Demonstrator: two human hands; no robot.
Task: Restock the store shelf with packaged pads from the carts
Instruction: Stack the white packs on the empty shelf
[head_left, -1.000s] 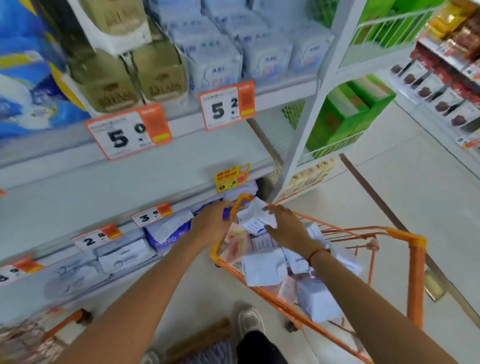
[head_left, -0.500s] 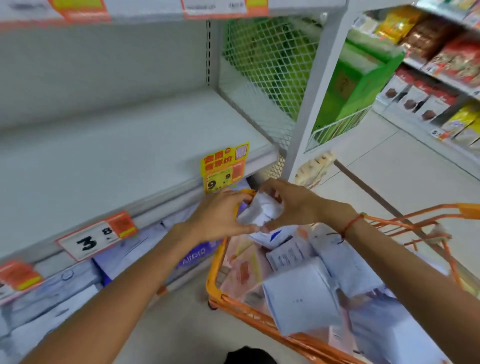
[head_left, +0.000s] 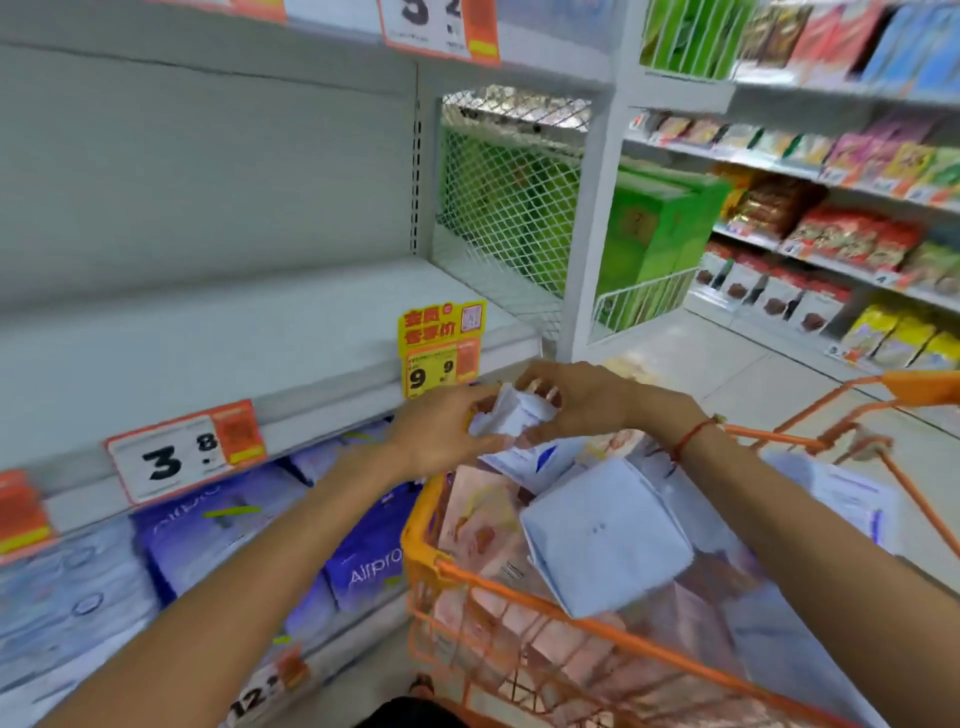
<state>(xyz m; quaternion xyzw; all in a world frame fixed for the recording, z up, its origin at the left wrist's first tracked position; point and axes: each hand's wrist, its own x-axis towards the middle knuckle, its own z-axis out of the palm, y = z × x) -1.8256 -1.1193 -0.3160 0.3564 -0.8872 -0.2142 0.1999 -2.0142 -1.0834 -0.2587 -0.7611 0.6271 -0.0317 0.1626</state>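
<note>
Higher now, white pad pack (head_left: 511, 413) between left hand (head_left: 441, 436) and right hand (head_left: 582, 400).

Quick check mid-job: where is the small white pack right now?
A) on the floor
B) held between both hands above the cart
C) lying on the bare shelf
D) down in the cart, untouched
B: the left hand and right hand both grip the white pack, raised above the orange cart and just in front of the shelf edge, not yet set on it.
</note>
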